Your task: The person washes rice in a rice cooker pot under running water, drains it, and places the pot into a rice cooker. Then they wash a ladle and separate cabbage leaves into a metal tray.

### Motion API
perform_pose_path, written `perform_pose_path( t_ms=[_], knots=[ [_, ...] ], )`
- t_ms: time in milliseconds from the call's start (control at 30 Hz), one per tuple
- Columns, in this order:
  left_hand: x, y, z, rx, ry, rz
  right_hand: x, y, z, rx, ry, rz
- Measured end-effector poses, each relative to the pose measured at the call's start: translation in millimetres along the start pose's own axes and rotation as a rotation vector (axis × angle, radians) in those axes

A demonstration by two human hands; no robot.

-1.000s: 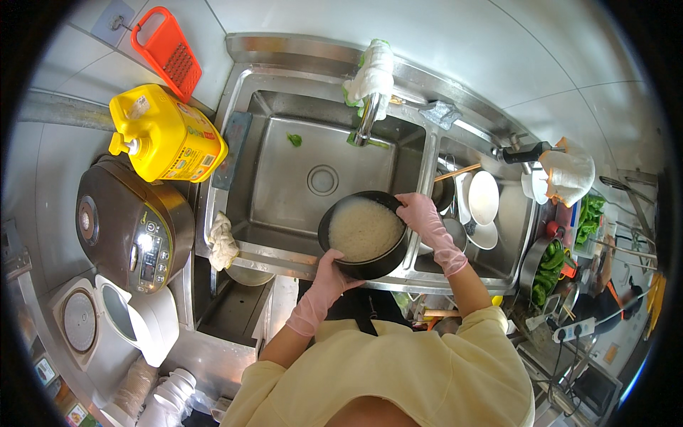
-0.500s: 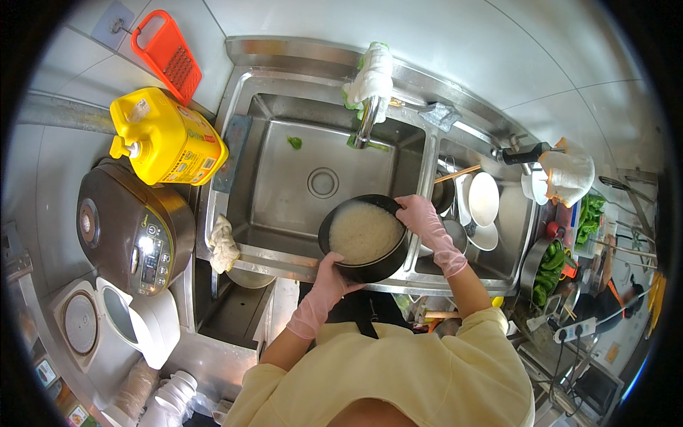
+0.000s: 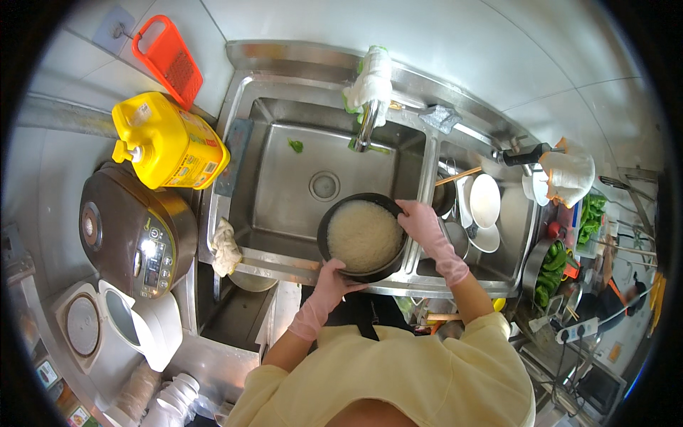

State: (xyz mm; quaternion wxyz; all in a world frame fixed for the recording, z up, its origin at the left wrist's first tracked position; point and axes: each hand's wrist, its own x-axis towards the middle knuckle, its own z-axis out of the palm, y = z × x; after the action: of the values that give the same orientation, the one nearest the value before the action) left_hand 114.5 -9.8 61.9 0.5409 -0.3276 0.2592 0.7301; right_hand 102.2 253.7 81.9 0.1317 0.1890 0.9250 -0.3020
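Note:
A round dark inner pot (image 3: 393,271) hangs over the near edge of the large sink basin (image 3: 284,192), held between both my hands. White rice (image 3: 364,236) under cloudy water fills much of it. My left hand (image 3: 333,280), in a pink glove, grips the near left rim, thumb on top. My right hand (image 3: 421,224), gloved the same way, is closed on the right rim. Beyond the pot, the faucet (image 3: 366,127), wrapped in a white cloth, reaches over the basin. A green leaf (image 3: 295,146) lies on the basin floor near the drain (image 3: 324,186).
White bowls (image 3: 485,201) and chopsticks (image 3: 459,176) sit in the smaller right basin. On the left stand a brown rice cooker (image 3: 135,228) and a yellow jug (image 3: 171,142); an orange grater (image 3: 171,60) hangs above. A cloth (image 3: 225,248) drapes the sink's left corner. Green peppers (image 3: 551,274) fill a pan at right.
The pot has tilted slightly, so its rice surface faces up more and looks wider. Both hands keep their hold on the rim.

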Motion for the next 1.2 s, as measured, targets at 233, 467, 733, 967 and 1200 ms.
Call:
perform_pose_path(
  t_ms=[233, 467, 733, 967, 1200],
  knots=[
    [10.7, 43.3, -20.4, 0.458, 0.075, 0.654, 71.1, -4.3, -24.7, 0.174, 0.249, -0.19],
    [18.8, 96.4, -11.0, 0.645, -0.006, 0.807, 225.0, -32.2, 22.6, 0.54, 0.238, -0.293],
    [26.4, 106.9, 3.1, 0.602, 0.006, 0.641, 222.3, -18.9, 9.1, 0.429, 0.001, -0.3],
    [32.7, 107.3, 19.0, 0.575, -0.054, 0.552, 94.7, 13.4, -95.9, 0.283, 0.021, -0.069],
    [43.7, 106.2, 29.5, 0.536, -0.099, 0.447, -97.6, 119.6, -146.5, 1.472, 0.18, -0.268]
  ],
)
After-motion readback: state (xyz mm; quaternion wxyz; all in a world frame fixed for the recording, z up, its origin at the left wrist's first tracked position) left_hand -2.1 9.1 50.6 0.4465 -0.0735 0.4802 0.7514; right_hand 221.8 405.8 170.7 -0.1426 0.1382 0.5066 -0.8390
